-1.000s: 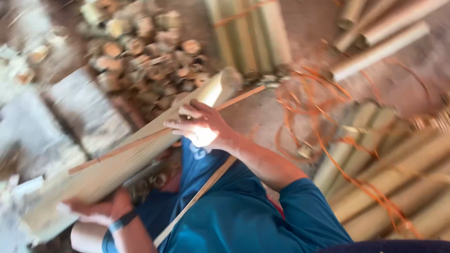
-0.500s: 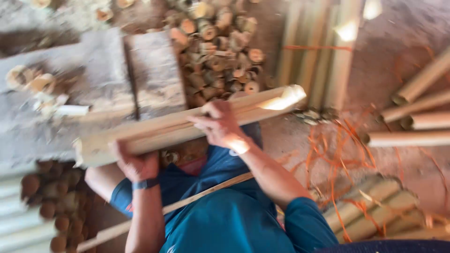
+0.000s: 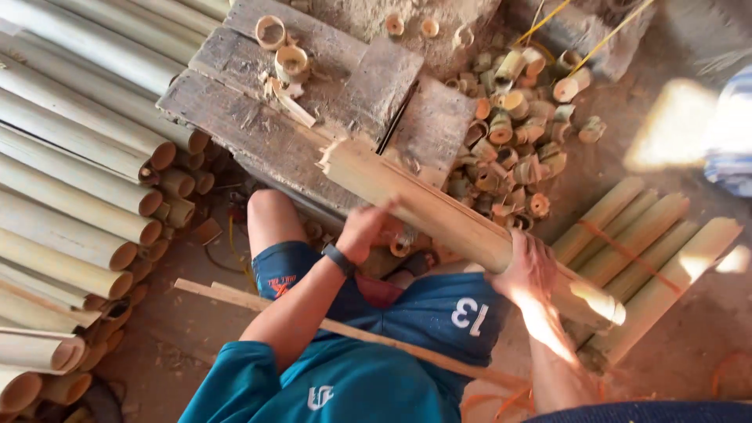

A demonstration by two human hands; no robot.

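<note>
The floor is bare earth covered with sawdust, and in the middle stands a rough wooden chopping block (image 3: pixel 258 117) with deep cuts in its top, so it seems to serve as the work surface. A long bamboo pole (image 3: pixel 462 223) lies slanted across this block: its split, ragged end rests on the wood near the centre and the other end points down toward the right lower side, above the person's lap. The left hand (image 3: pixel 364 231) is curled around the pole from below, near the block, with the fingers pressed together on it, probably to keep the end steady on the wood. The right hand (image 3: pixel 533 270) is wrapped over the pole further down, also closed firmly on it (strong sunlight falls on this hand, so the single fingers are hard to see). A thin wooden stick (image 3: pixel 345 329) lies across the person's blue shirt and shorts, not held by any hand. On the left many whole bamboo poles (image 3: pixel 78 180) are stacked side by side, their cut ends facing the block, near enough to take. Behind the block lies a heap of short bamboo rings (image 3: pixel 509 141), and at the right side flat split pieces (image 3: pixel 634 243) are bound with an orange cord.
</note>
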